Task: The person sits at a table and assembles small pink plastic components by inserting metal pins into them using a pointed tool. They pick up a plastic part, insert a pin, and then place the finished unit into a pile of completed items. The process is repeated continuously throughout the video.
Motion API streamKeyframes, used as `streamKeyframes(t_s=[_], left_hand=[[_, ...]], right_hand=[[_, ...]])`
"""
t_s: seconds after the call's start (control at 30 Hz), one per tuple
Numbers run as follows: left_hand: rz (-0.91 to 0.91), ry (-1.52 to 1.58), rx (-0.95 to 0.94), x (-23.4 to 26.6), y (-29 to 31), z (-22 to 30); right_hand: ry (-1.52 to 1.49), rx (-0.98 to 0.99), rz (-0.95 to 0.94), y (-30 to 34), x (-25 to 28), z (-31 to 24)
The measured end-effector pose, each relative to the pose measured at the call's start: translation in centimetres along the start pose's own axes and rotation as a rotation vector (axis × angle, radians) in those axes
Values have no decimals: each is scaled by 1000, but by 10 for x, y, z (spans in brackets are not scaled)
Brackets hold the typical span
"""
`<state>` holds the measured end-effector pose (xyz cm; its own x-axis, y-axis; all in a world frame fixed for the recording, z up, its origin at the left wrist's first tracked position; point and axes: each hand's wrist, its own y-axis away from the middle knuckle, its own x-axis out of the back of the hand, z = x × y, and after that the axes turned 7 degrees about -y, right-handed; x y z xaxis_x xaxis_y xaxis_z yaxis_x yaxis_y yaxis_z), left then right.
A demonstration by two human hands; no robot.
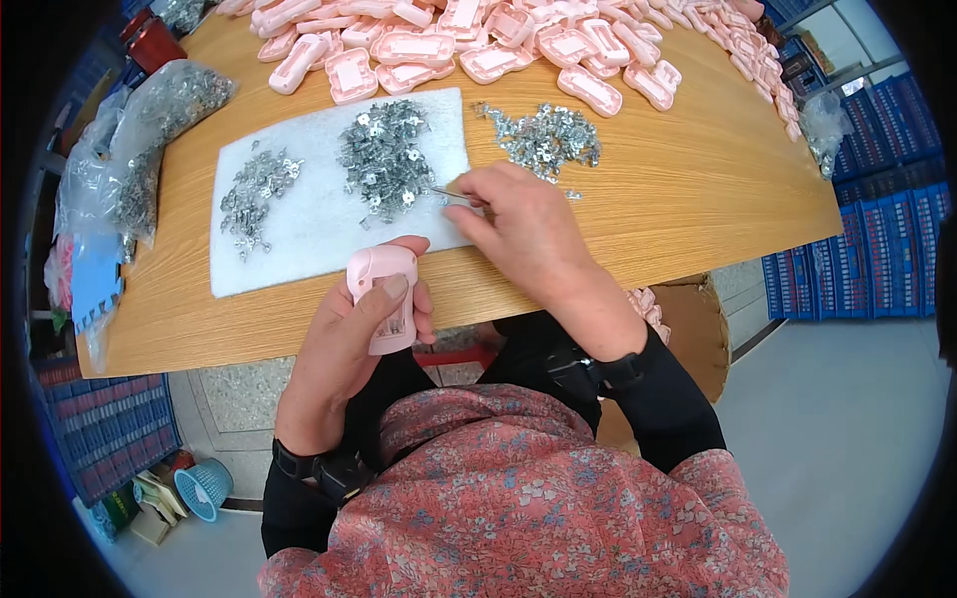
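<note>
My left hand point(339, 344) grips a pink plastic casing point(383, 265) just off the table's front edge, thumb laid over its recessed compartment. Between the thumb and fingers of my right hand point(533, 229) is a pair of thin metal tweezers point(451, 193). Their tip points left, at the right edge of a dense pile of small silvery metal pieces point(384, 154). That pile lies on a white padded mat point(314, 184). A thinner scatter of metal pieces point(257, 194) rests on the mat's left part, and another heap of them point(546, 138) sits on the bare wood to its right.
Many pink casings point(414, 48) are heaped along the table's point(688, 179) far side. A clear bag of metal pieces point(184, 95) stands at the left. Below the table at right is a cardboard box point(698, 334) with pink parts; stacked blue trays point(882, 244) stand beyond.
</note>
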<state>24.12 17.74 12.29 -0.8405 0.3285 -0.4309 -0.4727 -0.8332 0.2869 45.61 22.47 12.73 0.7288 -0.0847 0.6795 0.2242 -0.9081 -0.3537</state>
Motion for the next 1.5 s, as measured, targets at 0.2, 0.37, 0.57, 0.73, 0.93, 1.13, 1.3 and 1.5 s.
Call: streamKeyframes(t_s=[0.2, 0.37, 0.57, 0.73, 0.93, 1.13, 1.3, 1.5], left_hand=[[18, 98, 14, 2, -1, 4], [146, 178, -85, -8, -10, 9], [131, 164, -132, -6, -15, 11], [174, 92, -140, -7, -17, 5], [183, -103, -165, -6, -17, 6], [175, -239, -154, -13, -13, 10], [27, 227, 51, -2, -12, 8], [-111, 531, 137, 4, -11, 6]], right_hand=[[-142, -104, -43, -7, -2, -7], [-288, -49, -77, 0, 7, -38], [-329, -3, -56, 5, 2, -50], [-286, 31, -31, 9, -2, -46], [-471, -241, -161, 9, 7, -40], [-624, -402, -369, 9, 16, -30], [-795, -386, -229, 13, 9, -34], [-770, -187, -124, 9, -5, -41]])
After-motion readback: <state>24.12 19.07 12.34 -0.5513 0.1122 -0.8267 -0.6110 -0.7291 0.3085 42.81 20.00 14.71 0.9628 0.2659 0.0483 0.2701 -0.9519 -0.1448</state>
